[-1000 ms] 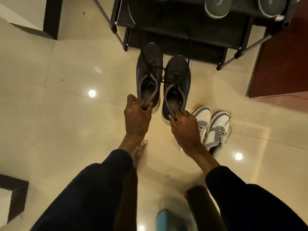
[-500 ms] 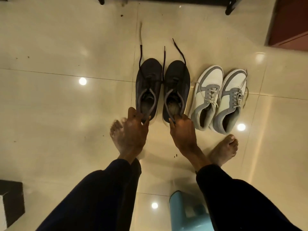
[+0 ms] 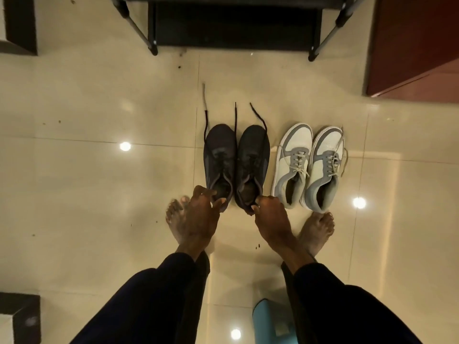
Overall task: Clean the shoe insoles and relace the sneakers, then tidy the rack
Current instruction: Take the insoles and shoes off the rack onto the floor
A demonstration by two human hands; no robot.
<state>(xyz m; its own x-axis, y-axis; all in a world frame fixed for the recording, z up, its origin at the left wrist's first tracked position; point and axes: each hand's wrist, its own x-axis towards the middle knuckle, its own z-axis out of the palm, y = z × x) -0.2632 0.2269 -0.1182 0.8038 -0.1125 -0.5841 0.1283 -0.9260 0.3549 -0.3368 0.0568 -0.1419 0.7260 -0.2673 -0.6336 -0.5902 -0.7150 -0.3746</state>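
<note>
Two dark sneakers stand side by side on the tiled floor, toes pointing away from me, their black laces trailing loose ahead of them. My left hand (image 3: 200, 214) pinches the heel collar of the left dark sneaker (image 3: 219, 160). My right hand (image 3: 269, 217) pinches the heel collar of the right dark sneaker (image 3: 253, 162). To their right sits a pair of white-and-grey sneakers (image 3: 309, 165), laced, with nothing touching them. The insoles inside the shoes are too dark to make out.
The black metal shoe rack (image 3: 233, 23) stands at the top of the view, its legs on the floor. A dark red cabinet (image 3: 417, 45) is at the upper right. A light blue stool (image 3: 270, 324) sits between my legs. My bare feet flank my hands.
The dark sneakers have come down from in front of the rack onto the floor beside the white-and-grey pair. Both hands stayed on the heels and lowered with them.
</note>
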